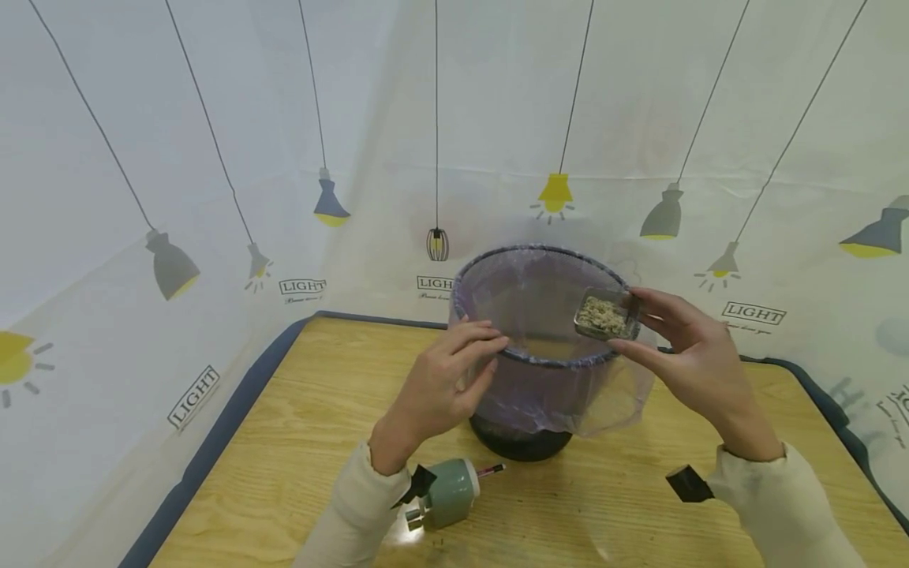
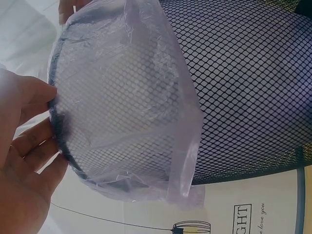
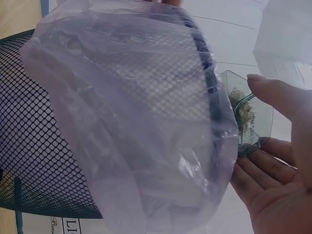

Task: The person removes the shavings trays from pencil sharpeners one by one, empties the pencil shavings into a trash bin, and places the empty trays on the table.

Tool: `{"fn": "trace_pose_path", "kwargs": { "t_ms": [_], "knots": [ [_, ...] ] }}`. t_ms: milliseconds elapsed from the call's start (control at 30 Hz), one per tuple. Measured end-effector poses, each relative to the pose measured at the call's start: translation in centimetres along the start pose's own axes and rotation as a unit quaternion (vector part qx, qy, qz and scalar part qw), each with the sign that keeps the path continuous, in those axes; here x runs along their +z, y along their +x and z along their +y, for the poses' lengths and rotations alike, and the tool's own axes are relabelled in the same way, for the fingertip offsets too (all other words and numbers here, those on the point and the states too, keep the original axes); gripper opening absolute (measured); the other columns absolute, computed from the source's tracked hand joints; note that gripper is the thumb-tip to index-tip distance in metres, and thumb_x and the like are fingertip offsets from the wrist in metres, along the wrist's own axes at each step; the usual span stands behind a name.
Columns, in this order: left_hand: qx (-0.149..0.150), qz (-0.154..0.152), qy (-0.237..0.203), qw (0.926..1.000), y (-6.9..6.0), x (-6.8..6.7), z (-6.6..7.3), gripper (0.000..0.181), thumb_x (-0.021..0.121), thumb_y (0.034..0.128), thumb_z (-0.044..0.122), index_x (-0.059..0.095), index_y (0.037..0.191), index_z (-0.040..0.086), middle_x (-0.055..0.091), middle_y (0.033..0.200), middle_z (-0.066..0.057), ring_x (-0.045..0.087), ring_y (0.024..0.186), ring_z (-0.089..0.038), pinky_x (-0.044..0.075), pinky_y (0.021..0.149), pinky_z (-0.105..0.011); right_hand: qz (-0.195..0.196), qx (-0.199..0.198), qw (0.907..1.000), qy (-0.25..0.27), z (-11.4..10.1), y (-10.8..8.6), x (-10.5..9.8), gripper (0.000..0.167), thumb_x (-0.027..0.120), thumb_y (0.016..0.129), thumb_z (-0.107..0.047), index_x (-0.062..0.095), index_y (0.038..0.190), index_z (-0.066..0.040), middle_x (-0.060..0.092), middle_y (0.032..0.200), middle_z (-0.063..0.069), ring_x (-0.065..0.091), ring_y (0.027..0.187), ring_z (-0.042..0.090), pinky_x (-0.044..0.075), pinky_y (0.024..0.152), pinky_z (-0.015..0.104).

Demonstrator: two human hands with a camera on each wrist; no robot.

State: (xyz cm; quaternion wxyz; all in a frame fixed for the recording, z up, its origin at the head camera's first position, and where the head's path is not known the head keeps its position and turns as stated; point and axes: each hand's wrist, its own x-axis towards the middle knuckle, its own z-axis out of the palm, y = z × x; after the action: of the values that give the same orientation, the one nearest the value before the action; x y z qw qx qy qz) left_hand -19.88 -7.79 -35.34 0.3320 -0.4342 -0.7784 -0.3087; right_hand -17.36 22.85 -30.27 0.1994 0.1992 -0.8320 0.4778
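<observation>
My right hand (image 1: 699, 367) pinches a small clear container (image 1: 608, 314) with crumbly beige-green shavings in it, held over the right side of the bin's rim; in the right wrist view the container (image 3: 247, 114) is tilted beside the rim. A dark mesh bin (image 2: 234, 87) is lined with a thin purple bag (image 1: 550, 394) folded over its rim. At the near left of that rim rests my left hand (image 1: 443, 383), its fingers loosely bent and touching the bag-covered edge (image 2: 59, 129).
On the wooden table (image 1: 319, 442), a green pencil sharpener (image 1: 449, 493) with a pencil (image 1: 491, 470) in it lies in front of the bin, below my left wrist. A white sheet printed with lamps (image 1: 398, 102) hangs behind the table.
</observation>
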Motion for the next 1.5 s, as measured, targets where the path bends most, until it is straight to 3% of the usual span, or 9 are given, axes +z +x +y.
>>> {"fn": "trace_pose_path", "kwargs": {
  "t_ms": [200, 500, 800, 1033, 1133, 1333, 1500],
  "knots": [
    [-0.003, -0.003, -0.001, 1.0, -0.1, 0.0, 0.0, 0.028, 0.069, 0.0898, 0.004, 0.07, 0.118, 0.001, 0.066, 0.119, -0.012, 0.059, 0.122, -0.027, 0.041, 0.112, -0.042, -0.002, -0.014, 0.9999, 0.004, 0.0, 0.6, 0.8, 0.062, 0.079, 0.081, 0.001, 0.056, 0.138, -0.004, 0.06, 0.132, 0.014, 0.057, 0.122, -0.001, 0.047, 0.095, 0.012],
    [-0.004, -0.004, -0.002, 1.0, 0.0, 0.0, 0.1, 0.028, 0.068, 0.0907, 0.005, 0.07, 0.118, 0.001, 0.066, 0.119, -0.012, 0.059, 0.122, -0.027, 0.035, 0.116, -0.035, -0.005, -0.049, 0.9987, -0.009, 0.3, 1.3, 1.8, 0.066, 0.081, 0.078, 0.003, 0.055, 0.139, -0.003, 0.058, 0.136, 0.016, 0.055, 0.123, -0.002, 0.045, 0.099, 0.013],
    [-0.005, -0.002, -0.011, 0.9999, 0.0, 0.0, 0.0, 0.028, 0.068, 0.0907, 0.005, 0.07, 0.118, 0.002, 0.066, 0.119, -0.012, 0.06, 0.121, -0.029, 0.034, 0.117, -0.035, 0.003, -0.109, 0.9912, -0.075, 0.4, 2.2, 2.7, 0.071, 0.085, 0.074, 0.0, 0.055, 0.139, -0.003, 0.06, 0.133, 0.015, 0.058, 0.123, 0.029, 0.042, 0.101, 0.011],
    [-0.004, -0.001, -0.009, 1.0, 0.0, 0.0, 0.0, 0.028, 0.068, 0.0907, 0.005, 0.07, 0.118, 0.002, 0.066, 0.119, -0.012, 0.059, 0.121, -0.028, 0.035, 0.116, -0.035, 0.009, -0.134, 0.9831, -0.125, 1.0, 2.7, 2.9, 0.071, 0.086, 0.073, -0.004, 0.056, 0.138, -0.002, 0.062, 0.131, 0.015, 0.059, 0.121, 0.034, 0.038, 0.101, 0.007],
    [-0.003, -0.001, -0.006, 1.0, -0.1, 0.1, 0.0, 0.029, 0.068, 0.0904, 0.005, 0.069, 0.119, 0.002, 0.066, 0.119, -0.011, 0.059, 0.122, -0.027, 0.035, 0.116, -0.035, 0.013, -0.147, 0.9786, -0.143, 1.1, 2.7, 3.1, 0.072, 0.087, 0.072, -0.004, 0.057, 0.136, 0.0, 0.062, 0.13, 0.016, 0.059, 0.119, 0.035, 0.041, 0.104, 0.015],
    [-0.002, -0.001, -0.005, 1.0, -0.1, 0.2, -0.1, 0.029, 0.068, 0.0905, 0.005, 0.069, 0.12, 0.003, 0.066, 0.12, -0.011, 0.059, 0.122, -0.028, 0.038, 0.114, -0.038, 0.016, -0.171, 0.9723, -0.159, 1.0, 2.8, 3.5, 0.071, 0.087, 0.07, -0.002, 0.056, 0.134, 0.002, 0.06, 0.131, 0.019, 0.056, 0.122, 0.038, 0.045, 0.104, 0.046],
    [-0.003, 0.002, -0.005, 1.0, -0.1, 0.2, -0.1, 0.029, 0.068, 0.0902, 0.005, 0.069, 0.119, 0.002, 0.066, 0.119, -0.011, 0.058, 0.123, -0.026, 0.039, 0.114, -0.039, 0.018, -0.188, 0.9676, -0.168, 0.8, 2.8, 3.7, 0.074, 0.087, 0.071, 0.001, 0.054, 0.137, 0.002, 0.058, 0.134, 0.02, 0.054, 0.125, 0.038, 0.044, 0.102, 0.052]
  ]
}}
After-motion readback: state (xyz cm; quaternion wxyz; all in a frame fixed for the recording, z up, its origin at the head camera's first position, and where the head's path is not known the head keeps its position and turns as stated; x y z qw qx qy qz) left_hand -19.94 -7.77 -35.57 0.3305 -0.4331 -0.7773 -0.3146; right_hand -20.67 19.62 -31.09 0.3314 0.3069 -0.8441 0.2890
